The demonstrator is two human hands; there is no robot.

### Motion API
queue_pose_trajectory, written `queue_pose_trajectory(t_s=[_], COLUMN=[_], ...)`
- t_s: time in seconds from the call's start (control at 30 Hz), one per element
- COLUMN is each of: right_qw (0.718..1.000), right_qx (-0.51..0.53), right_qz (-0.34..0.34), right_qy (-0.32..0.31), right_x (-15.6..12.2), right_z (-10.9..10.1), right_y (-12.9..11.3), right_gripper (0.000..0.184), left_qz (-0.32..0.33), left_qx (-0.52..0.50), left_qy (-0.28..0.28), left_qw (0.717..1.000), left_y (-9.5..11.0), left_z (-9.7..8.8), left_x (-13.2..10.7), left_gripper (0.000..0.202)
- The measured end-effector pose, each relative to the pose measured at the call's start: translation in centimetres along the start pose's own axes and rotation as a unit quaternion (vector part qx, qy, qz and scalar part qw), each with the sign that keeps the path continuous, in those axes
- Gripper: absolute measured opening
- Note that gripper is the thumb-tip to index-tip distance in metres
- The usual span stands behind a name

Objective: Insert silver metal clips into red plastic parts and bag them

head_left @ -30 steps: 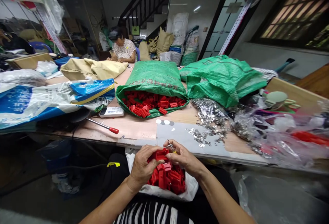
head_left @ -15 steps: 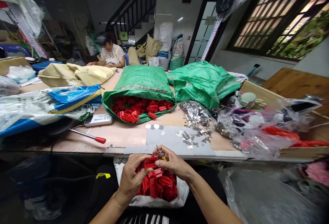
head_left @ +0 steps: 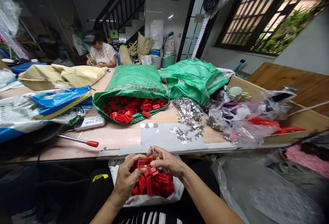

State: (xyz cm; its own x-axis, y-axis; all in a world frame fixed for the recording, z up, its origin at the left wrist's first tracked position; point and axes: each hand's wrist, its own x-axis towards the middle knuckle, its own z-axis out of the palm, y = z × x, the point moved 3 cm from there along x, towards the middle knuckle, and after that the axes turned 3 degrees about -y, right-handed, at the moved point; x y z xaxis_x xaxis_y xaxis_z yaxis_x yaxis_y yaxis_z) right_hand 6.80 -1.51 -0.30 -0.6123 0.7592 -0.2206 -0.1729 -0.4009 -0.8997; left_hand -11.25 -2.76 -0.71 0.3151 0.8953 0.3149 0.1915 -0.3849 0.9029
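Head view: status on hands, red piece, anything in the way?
Left hand gripping red piece. Right hand at same piece, holding thin tool. Loose red parts below; table edge just beyond hands.

This is a workshop: a worktable point(head_left: 123, 138) bears a green sack point(head_left: 136, 76) of red parts point(head_left: 125, 109) and scattered metal pieces point(head_left: 181, 134).

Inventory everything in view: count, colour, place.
table: one, pinkish, ahead
bag: one, white, lower centre
green sacks: two, green, table
red parts: many, red, bag, green sack
tool: one, yellow handle, right hand
metal pieces: many, silver, table right
rod: one, red tip, left
device: one, white, left
cloth sack: one, tan, left
printed bag: one, blue-white, left
colleague: one, spotted top, behind table
left hand: one, bare, over bag
right hand: one, bare, over bag
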Motion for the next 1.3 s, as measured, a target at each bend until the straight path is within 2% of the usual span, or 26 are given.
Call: queue_pose_trajectory(t_s=[0.23,0.3,0.37,0.43,0.5,0.57,0.63,0.73,0.87,1.03,1.2,1.3], right_qw=[0.999,0.994,0.975,0.921,0.833,0.767,0.728,0.69,0.668,0.65,0.667,0.679], right_qx=[-0.01,-0.066,-0.152,-0.28,-0.41,-0.468,-0.489,-0.521,-0.553,-0.58,-0.559,-0.543], right_qz=[-0.018,-0.04,-0.062,-0.064,-0.05,-0.033,-0.015,0.01,0.026,0.03,0.008,-0.008], right_qy=[0.031,0.071,0.153,0.264,0.367,0.437,0.48,0.502,0.496,0.49,0.493,0.494], right_x=[-0.6,-1.0,-1.8,-3.2,-4.9,-6.6,-7.8,-8.3,-7.7,-7.5,-8.0,-8.2], right_z=[0.1,-0.6,-2.0,-4.0,-6.0,-7.8,-9.2,-10.1,-10.4,-11.1,-12.2,-12.4], right_y=[0.2,0.2,0.0,-0.5,-1.2,-1.8,-2.3,-2.5,-2.5,-2.3,-2.0,-1.9], right_gripper=[0.045,0.046,0.042,0.032,0.025,0.022,0.019,0.016,0.014,0.019,0.023,0.026], left_qz=[-0.108,-0.134,-0.157,-0.176,-0.186,-0.189,-0.191,-0.193,-0.201,-0.227,-0.272,-0.286], left_qx=[-0.115,-0.163,-0.205,-0.235,-0.256,-0.272,-0.282,-0.289,-0.325,-0.423,-0.492,-0.51], left_qy=[-0.012,0.003,0.022,0.038,0.05,0.055,0.05,0.041,0.051,0.082,0.08,0.076], left_qw=[0.987,0.977,0.966,0.955,0.947,0.942,0.939,0.937,0.923,0.874,0.823,0.808], left_y=[-1.6,-1.6,-1.5,-1.3,-1.1,-0.9,-0.7,-0.2,0.6,1.1,1.1,1.1], left_z=[0.7,0.8,0.8,0.7,0.6,0.6,0.8,1.2,1.3,1.2,1.5,1.6], left_x=[-0.5,-0.4,-0.2,0.0,0.1,0.2,0.3,0.4,0.7,1.3,1.3,1.2], left_gripper=[0.031,0.033,0.035,0.037,0.038,0.039,0.039,0.04,0.039,0.035,0.028,0.028])
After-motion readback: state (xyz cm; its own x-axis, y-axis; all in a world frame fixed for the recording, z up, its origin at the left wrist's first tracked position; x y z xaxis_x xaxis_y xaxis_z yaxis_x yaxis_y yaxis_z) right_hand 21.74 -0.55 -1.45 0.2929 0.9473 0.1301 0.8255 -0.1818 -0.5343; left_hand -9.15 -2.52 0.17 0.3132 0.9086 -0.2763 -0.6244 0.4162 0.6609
